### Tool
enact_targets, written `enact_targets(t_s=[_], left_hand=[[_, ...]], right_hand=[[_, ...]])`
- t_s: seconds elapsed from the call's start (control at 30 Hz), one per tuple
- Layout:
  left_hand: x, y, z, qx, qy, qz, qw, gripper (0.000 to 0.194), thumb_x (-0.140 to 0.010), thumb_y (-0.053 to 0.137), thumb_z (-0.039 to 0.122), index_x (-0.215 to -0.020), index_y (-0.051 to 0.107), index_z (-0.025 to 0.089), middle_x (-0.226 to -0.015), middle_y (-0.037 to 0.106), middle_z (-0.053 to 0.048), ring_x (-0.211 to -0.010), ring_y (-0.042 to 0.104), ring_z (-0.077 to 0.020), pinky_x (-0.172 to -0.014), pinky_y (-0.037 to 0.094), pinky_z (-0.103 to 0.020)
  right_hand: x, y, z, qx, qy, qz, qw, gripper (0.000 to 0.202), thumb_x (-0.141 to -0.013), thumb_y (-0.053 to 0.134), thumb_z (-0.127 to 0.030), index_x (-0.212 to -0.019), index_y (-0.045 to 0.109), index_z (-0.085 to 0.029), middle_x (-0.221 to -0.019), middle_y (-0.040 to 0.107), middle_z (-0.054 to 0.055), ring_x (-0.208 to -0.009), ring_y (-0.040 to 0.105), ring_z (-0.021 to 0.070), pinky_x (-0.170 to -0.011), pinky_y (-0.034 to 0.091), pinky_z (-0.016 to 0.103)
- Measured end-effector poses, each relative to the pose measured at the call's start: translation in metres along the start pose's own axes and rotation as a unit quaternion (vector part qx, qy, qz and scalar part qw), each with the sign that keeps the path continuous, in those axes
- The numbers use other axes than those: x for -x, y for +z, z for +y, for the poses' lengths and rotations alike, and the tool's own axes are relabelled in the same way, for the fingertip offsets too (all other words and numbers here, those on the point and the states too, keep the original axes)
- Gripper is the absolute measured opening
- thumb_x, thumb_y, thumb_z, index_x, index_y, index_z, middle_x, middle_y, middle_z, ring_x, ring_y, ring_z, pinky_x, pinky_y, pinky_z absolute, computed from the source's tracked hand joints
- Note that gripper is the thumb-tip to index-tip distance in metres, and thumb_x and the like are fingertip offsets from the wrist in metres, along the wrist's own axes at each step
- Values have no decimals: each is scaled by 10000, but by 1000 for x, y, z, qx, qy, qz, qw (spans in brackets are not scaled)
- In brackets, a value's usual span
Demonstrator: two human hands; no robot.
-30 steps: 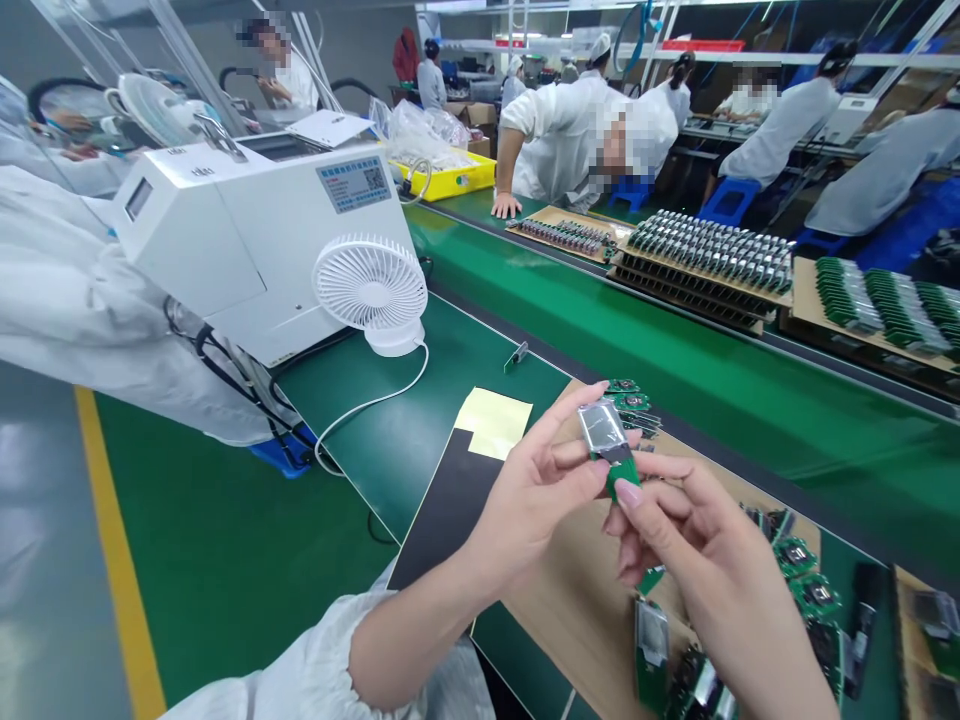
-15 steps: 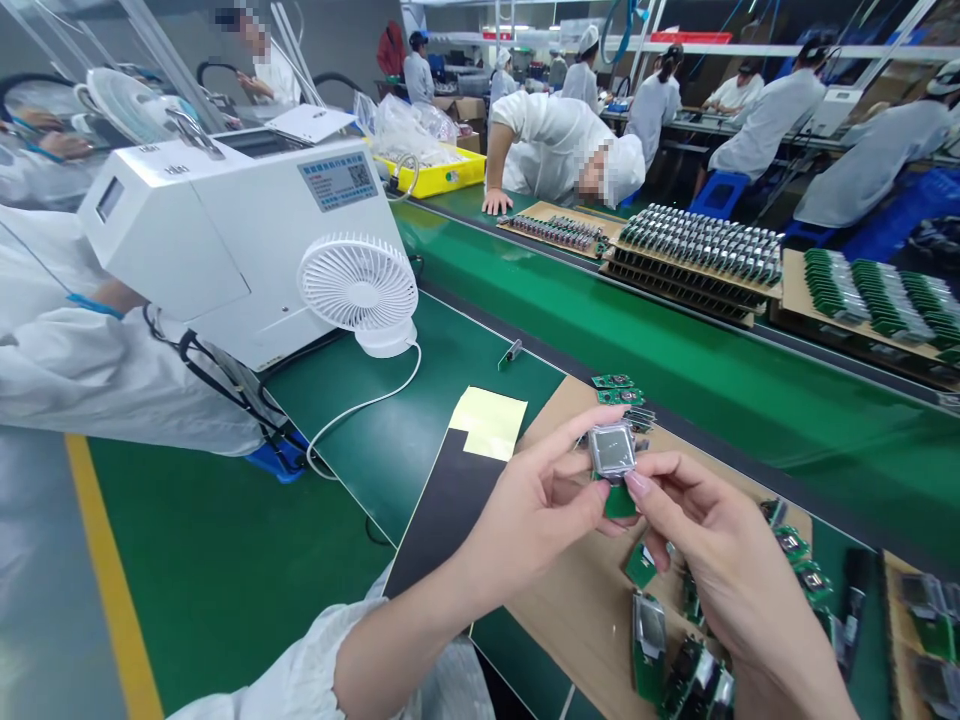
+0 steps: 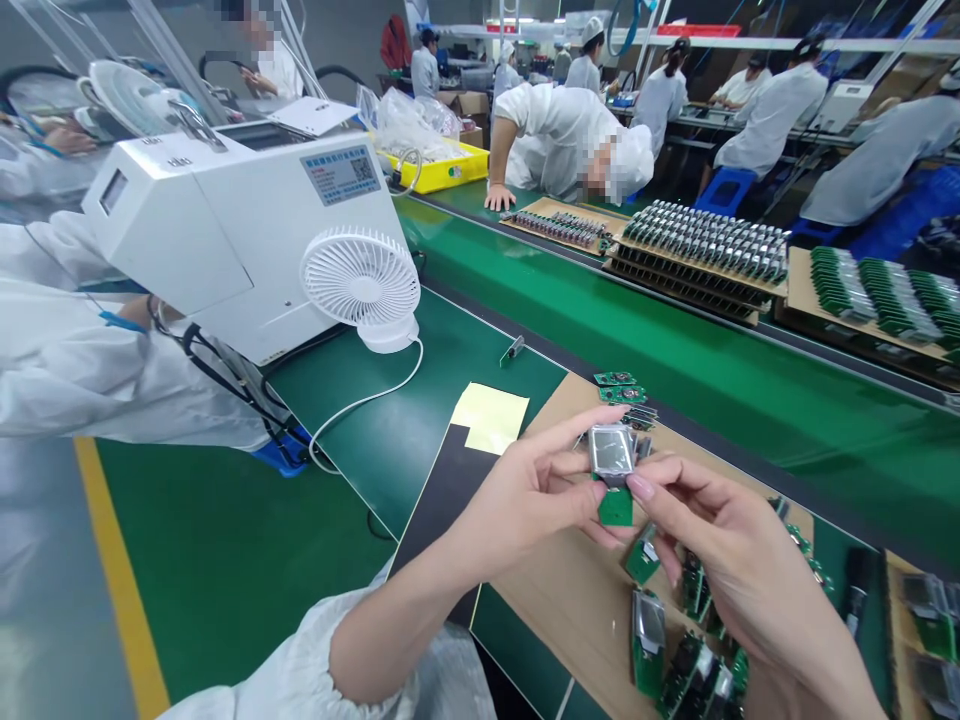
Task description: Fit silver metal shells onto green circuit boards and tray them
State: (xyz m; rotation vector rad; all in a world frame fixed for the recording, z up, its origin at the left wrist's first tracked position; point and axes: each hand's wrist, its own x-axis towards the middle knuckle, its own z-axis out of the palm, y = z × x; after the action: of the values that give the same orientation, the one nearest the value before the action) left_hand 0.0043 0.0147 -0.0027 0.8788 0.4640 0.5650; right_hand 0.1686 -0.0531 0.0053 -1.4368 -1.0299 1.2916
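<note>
Holds both hands up close together in front, thumb tips facing each other across a small gap. Slants the left forearm (image 3: 420, 605) in from the lower left, bare from the gathered cuff (image 3: 326, 650) of a white sleeve, wrist nearly straight. Stretches the forefinger (image 3: 574, 428) of the left hand (image 3: 536, 495) forward, thumb (image 3: 577, 503) bent in below it, both in a light pinch. Slants the right forearm (image 3: 814, 640) up from the lower right, also bare. Rests the right hand (image 3: 720, 520) with thumb and forefinger drawn together in a pinch, lower fingers curled loosely underneath.
</note>
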Motion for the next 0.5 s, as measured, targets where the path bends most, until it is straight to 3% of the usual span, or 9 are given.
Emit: enact_targets(t_s=[0.27,0.5], left_hand=[[1,4,-1,-24,10,18,1000,530,-824,690,186,-1313,556,339,-967,768,-12,-697,726,-90,-724,614,-188],[-3,1,-3,4,3,6,1000,561,-813,701,178,-1331,539,318,-1038,756,-35,-715,735,-109,-727,623,-210]], right_hand=[[0,-1,9,-6,-5,17,1000,295,-848,674,-444,-726,634,-178,-727,600,-7,-415,436,33,-369,424,150],[-3,3,4,-51,2,26,998,293,-810,718,-435,-696,650,-174,-646,611,-11,-419,491,47,-386,441,147]])
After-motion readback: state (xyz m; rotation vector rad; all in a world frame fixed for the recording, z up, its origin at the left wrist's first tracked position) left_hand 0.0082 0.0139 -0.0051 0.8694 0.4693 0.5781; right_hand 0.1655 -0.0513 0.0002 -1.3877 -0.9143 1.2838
